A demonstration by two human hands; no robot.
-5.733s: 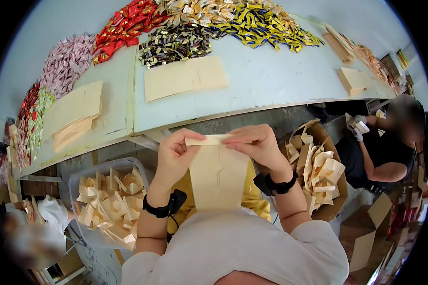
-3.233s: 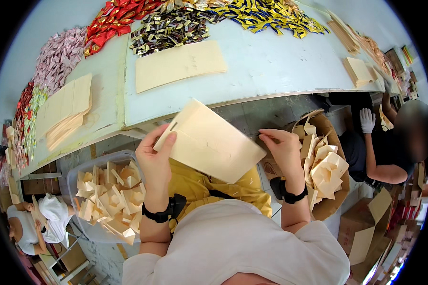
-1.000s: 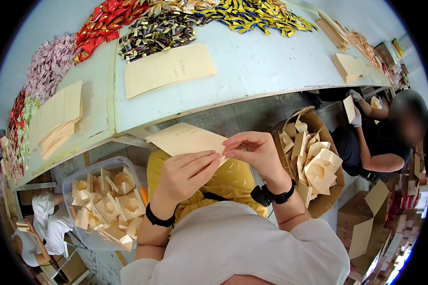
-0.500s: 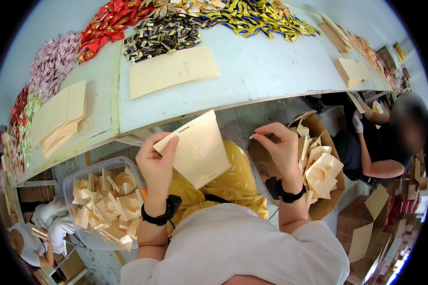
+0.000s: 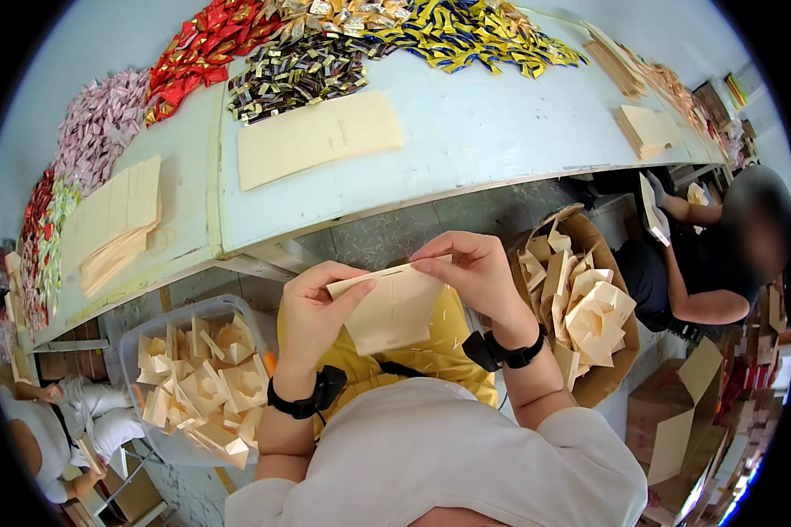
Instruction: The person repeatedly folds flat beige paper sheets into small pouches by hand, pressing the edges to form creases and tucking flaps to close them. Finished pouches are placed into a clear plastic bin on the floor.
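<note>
A cream cardboard sheet (image 5: 394, 309) with a narrow slot near its upper edge hangs above my lap. My left hand (image 5: 313, 307) pinches its upper left corner between thumb and fingers. At the upper right corner, the thumb and fingertips of my right hand (image 5: 473, 274) close on the same edge. Small pale slivers of card (image 5: 449, 314) lie scattered over the yellow trousers (image 5: 461, 356) beneath.
Left of me a clear plastic tub (image 5: 130, 351) holds folded card pieces; right, a carton (image 5: 626, 356) holds more. Ahead, the table (image 5: 483, 132) bears flat card stacks (image 5: 321, 140) and wrapped sweets (image 5: 301, 75). Co-workers sit at right (image 5: 707, 263) and lower left (image 5: 39, 439).
My right hand has moved left from beside the carton, where it pinched a small pale bit, onto the sheet's edge. The sheet has turned from tilted to nearly level along its top.
</note>
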